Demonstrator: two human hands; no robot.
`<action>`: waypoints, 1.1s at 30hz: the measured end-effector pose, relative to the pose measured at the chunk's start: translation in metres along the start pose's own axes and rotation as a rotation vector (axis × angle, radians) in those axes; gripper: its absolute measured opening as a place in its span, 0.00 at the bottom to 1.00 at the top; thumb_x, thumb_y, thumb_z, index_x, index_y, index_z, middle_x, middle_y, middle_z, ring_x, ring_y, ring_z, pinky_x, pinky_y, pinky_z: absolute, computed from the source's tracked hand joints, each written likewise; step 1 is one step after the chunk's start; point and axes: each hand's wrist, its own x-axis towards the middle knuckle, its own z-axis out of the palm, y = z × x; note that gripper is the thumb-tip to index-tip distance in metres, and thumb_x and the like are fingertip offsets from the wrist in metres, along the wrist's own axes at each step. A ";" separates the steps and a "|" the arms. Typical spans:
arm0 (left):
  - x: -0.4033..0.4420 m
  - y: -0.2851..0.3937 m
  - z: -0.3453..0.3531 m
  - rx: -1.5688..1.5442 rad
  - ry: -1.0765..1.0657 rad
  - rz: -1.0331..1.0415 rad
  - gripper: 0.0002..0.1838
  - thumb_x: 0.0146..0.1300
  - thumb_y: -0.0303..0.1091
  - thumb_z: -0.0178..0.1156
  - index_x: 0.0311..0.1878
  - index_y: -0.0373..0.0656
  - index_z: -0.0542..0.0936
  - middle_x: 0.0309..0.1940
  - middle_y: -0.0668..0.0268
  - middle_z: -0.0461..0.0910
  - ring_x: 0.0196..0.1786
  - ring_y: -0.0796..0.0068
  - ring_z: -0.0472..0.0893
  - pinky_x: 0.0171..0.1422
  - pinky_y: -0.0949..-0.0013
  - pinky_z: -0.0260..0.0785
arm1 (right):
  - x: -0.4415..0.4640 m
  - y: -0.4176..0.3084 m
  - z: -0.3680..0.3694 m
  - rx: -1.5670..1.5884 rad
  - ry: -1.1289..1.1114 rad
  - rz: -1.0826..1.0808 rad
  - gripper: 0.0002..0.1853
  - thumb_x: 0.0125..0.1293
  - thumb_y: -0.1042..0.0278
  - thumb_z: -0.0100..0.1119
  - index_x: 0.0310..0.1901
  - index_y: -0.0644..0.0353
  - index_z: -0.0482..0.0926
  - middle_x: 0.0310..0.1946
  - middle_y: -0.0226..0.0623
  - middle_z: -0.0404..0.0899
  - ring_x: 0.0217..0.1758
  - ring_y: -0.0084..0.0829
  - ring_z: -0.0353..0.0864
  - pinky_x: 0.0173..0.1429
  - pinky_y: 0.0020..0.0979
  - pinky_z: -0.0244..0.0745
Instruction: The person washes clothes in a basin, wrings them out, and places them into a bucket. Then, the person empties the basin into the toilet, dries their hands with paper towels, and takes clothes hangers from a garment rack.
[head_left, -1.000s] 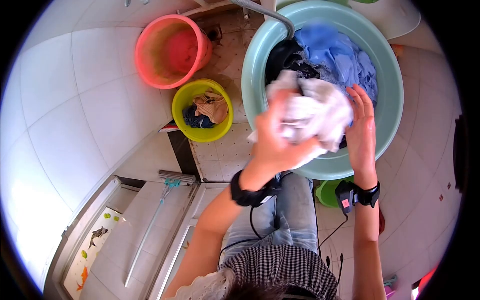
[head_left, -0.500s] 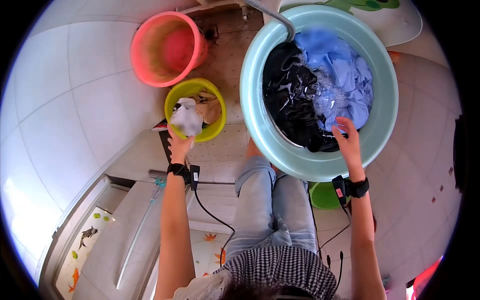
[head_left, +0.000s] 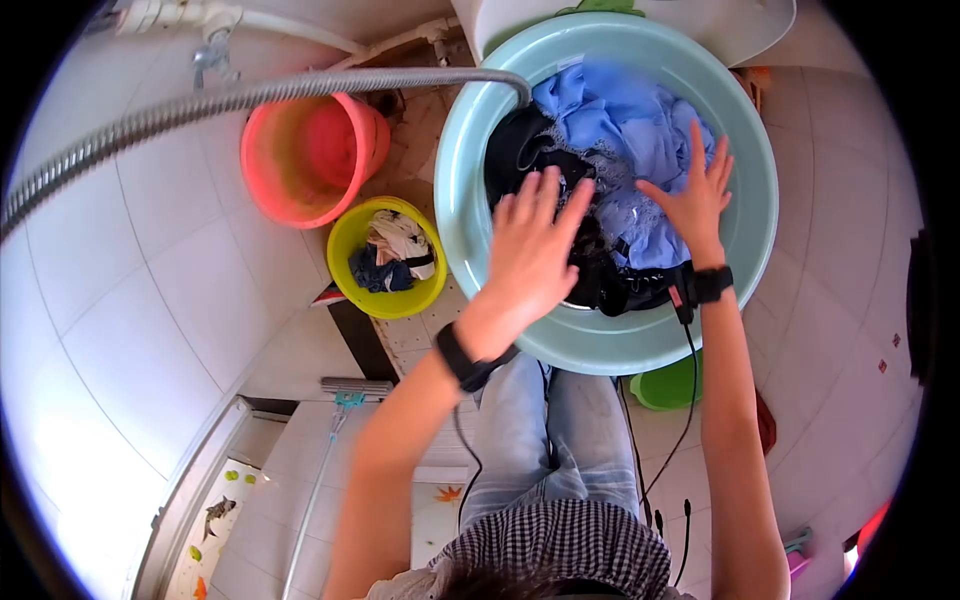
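Observation:
A large light-blue tub [head_left: 459,230] holds sudsy water with blue cloth [head_left: 625,125] at its upper right and black cloth [head_left: 515,150] at its left and bottom. Over the tub's left side is my left hand [head_left: 530,255], fingers spread and nothing in it. My right hand [head_left: 697,200], also spread and holding nothing, is above the blue cloth at the right. A yellow bucket [head_left: 342,283] to the left contains a white cloth [head_left: 402,238] with a black part, lying among beige and dark blue cloths [head_left: 378,272].
A red bucket [head_left: 262,165] stands behind the yellow one. A grey metal hose [head_left: 250,97] crosses from the left edge to the tub's rim. A green basin [head_left: 668,385] is below the tub, and a mop [head_left: 325,455] lies at lower left.
The white cloth went from my left hand at the tub into the yellow bucket. My left hand has since returned over the tub, and my right hand has moved up over the blue cloth.

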 end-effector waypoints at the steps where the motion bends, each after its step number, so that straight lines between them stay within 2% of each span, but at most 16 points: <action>1: 0.015 0.005 0.017 0.030 -0.052 0.030 0.51 0.40 0.33 0.68 0.68 0.51 0.51 0.65 0.49 0.51 0.67 0.47 0.53 0.66 0.49 0.50 | 0.008 -0.004 0.001 -0.016 -0.061 0.086 0.55 0.34 0.53 0.74 0.66 0.35 0.50 0.65 0.50 0.50 0.66 0.60 0.48 0.55 0.67 0.53; 2: 0.030 0.011 0.037 0.056 -0.050 0.004 0.54 0.36 0.35 0.71 0.68 0.52 0.49 0.66 0.50 0.48 0.67 0.46 0.51 0.66 0.46 0.48 | 0.012 -0.007 0.007 -0.014 -0.057 0.098 0.55 0.34 0.53 0.74 0.66 0.35 0.50 0.65 0.50 0.50 0.66 0.60 0.48 0.55 0.67 0.53; 4: 0.061 0.018 0.066 0.135 0.019 -0.004 0.60 0.31 0.38 0.74 0.69 0.54 0.47 0.68 0.52 0.45 0.69 0.45 0.47 0.66 0.42 0.46 | 0.011 -0.009 0.030 -0.001 -0.432 0.123 0.57 0.31 0.51 0.74 0.66 0.37 0.51 0.64 0.48 0.52 0.66 0.58 0.51 0.54 0.69 0.53; 6: 0.088 0.019 0.083 0.315 0.134 0.039 0.63 0.25 0.40 0.76 0.68 0.55 0.48 0.68 0.54 0.46 0.69 0.46 0.48 0.66 0.41 0.45 | -0.002 -0.003 0.047 -0.057 -0.498 0.086 0.56 0.30 0.52 0.75 0.65 0.38 0.53 0.64 0.46 0.54 0.64 0.57 0.53 0.54 0.68 0.54; 10: 0.107 0.011 0.101 0.251 -0.123 0.012 0.64 0.21 0.42 0.76 0.68 0.57 0.49 0.65 0.59 0.54 0.66 0.51 0.55 0.64 0.44 0.49 | -0.032 0.012 0.034 0.044 -0.691 0.028 0.50 0.32 0.59 0.74 0.62 0.49 0.60 0.60 0.44 0.61 0.62 0.52 0.59 0.54 0.65 0.58; 15: 0.107 -0.001 0.149 0.260 -0.340 -0.006 0.61 0.27 0.42 0.75 0.68 0.55 0.48 0.60 0.60 0.61 0.60 0.56 0.62 0.61 0.51 0.59 | -0.055 0.015 -0.014 -0.146 -0.485 0.046 0.48 0.34 0.65 0.74 0.62 0.38 0.60 0.64 0.38 0.55 0.66 0.52 0.52 0.53 0.67 0.57; 17: 0.111 -0.008 0.160 -0.083 -0.276 -0.178 0.50 0.37 0.40 0.70 0.66 0.53 0.53 0.61 0.60 0.60 0.60 0.56 0.62 0.61 0.60 0.60 | -0.050 0.016 -0.020 -0.243 -0.407 0.095 0.49 0.35 0.66 0.73 0.63 0.36 0.58 0.65 0.40 0.52 0.67 0.53 0.49 0.53 0.67 0.57; 18: 0.110 -0.006 0.167 0.176 -0.221 -0.008 0.38 0.45 0.38 0.63 0.62 0.49 0.61 0.61 0.59 0.62 0.59 0.57 0.65 0.60 0.65 0.61 | -0.049 0.022 -0.015 -0.133 -0.412 0.213 0.49 0.36 0.66 0.73 0.63 0.35 0.57 0.66 0.43 0.49 0.67 0.56 0.47 0.53 0.67 0.57; 21: 0.127 -0.012 0.184 -0.129 -0.165 -0.098 0.31 0.48 0.39 0.61 0.58 0.46 0.67 0.58 0.57 0.66 0.58 0.57 0.67 0.61 0.63 0.61 | -0.034 0.034 0.009 0.018 -0.433 0.335 0.53 0.33 0.66 0.74 0.64 0.35 0.55 0.66 0.53 0.43 0.66 0.63 0.46 0.53 0.67 0.56; 23: 0.141 -0.018 0.189 -0.395 -0.324 -0.250 0.30 0.49 0.39 0.60 0.58 0.45 0.67 0.56 0.54 0.68 0.58 0.59 0.68 0.62 0.64 0.60 | -0.015 0.032 0.023 0.107 -0.523 0.394 0.52 0.34 0.70 0.69 0.65 0.54 0.52 0.62 0.60 0.51 0.65 0.60 0.50 0.60 0.55 0.56; 26: 0.130 -0.020 0.181 -0.436 -0.391 -0.262 0.34 0.50 0.41 0.58 0.61 0.43 0.63 0.60 0.57 0.64 0.62 0.61 0.64 0.65 0.65 0.56 | -0.003 0.054 0.070 0.137 -0.419 0.335 0.45 0.36 0.72 0.66 0.62 0.57 0.58 0.58 0.58 0.58 0.61 0.61 0.57 0.55 0.53 0.64; 28: 0.127 -0.007 0.168 -0.042 -0.241 0.006 0.30 0.40 0.37 0.66 0.51 0.42 0.73 0.46 0.54 0.75 0.49 0.57 0.74 0.56 0.65 0.64 | 0.006 0.060 0.076 0.148 -0.388 0.340 0.39 0.38 0.74 0.63 0.58 0.61 0.62 0.52 0.58 0.65 0.57 0.58 0.63 0.54 0.49 0.66; 29: 0.129 0.002 0.154 -0.037 -0.240 0.006 0.30 0.40 0.37 0.66 0.51 0.42 0.73 0.46 0.54 0.75 0.49 0.57 0.74 0.56 0.65 0.64 | 0.011 0.061 0.077 0.149 -0.360 0.346 0.32 0.41 0.75 0.59 0.54 0.66 0.67 0.46 0.58 0.72 0.54 0.55 0.68 0.52 0.45 0.68; 30: 0.132 0.012 0.140 -0.266 -0.359 -0.101 0.30 0.38 0.37 0.67 0.49 0.41 0.73 0.44 0.55 0.75 0.48 0.56 0.74 0.55 0.64 0.64 | 0.009 0.076 0.090 0.310 -0.273 0.283 0.21 0.43 0.74 0.60 0.43 0.68 0.74 0.35 0.54 0.77 0.45 0.49 0.76 0.48 0.39 0.71; 31: 0.134 0.021 0.128 -0.498 -0.475 -0.208 0.30 0.36 0.36 0.68 0.47 0.40 0.74 0.43 0.55 0.76 0.47 0.55 0.75 0.54 0.64 0.64 | 0.009 0.076 0.086 0.310 -0.270 0.283 0.21 0.43 0.74 0.60 0.43 0.68 0.74 0.35 0.54 0.77 0.45 0.49 0.76 0.48 0.39 0.71; 33: 0.124 0.039 0.119 -0.794 -0.332 -0.191 0.30 0.35 0.35 0.68 0.47 0.39 0.73 0.44 0.56 0.75 0.47 0.56 0.74 0.53 0.63 0.65 | 0.001 0.075 0.064 0.832 -0.257 0.475 0.16 0.46 0.74 0.60 0.39 0.69 0.76 0.32 0.50 0.79 0.38 0.42 0.80 0.43 0.34 0.72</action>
